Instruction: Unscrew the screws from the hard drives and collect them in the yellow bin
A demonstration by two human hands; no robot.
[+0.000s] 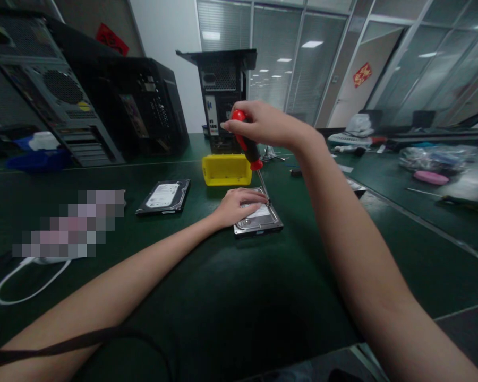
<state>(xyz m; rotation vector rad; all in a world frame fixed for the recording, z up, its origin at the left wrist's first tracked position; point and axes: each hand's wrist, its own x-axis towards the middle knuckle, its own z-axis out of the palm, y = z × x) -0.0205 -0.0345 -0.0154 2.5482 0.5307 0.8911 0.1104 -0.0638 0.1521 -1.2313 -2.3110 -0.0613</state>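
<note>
A hard drive [258, 224] lies flat on the green table in front of me. Across its label rests my left hand [239, 206], fingers stretched out and pressing on the top face. Above the drive, my right hand [258, 123] is wrapped round the red and black handle of a screwdriver [252, 153]. The shaft slants down to the drive's right edge, near my left fingertips. Whether the tip sits in a screw is too small to tell. A second hard drive [163, 196], label up, lies to the left.
Behind the drive stands a yellow plastic bin [227, 171]. Computer cases [223, 101] line the back and left. A blurred-out object with a white cable [32, 300] lies at left. On the right are plastic bags [434, 159], a pink item [430, 177] and another screwdriver [462, 202].
</note>
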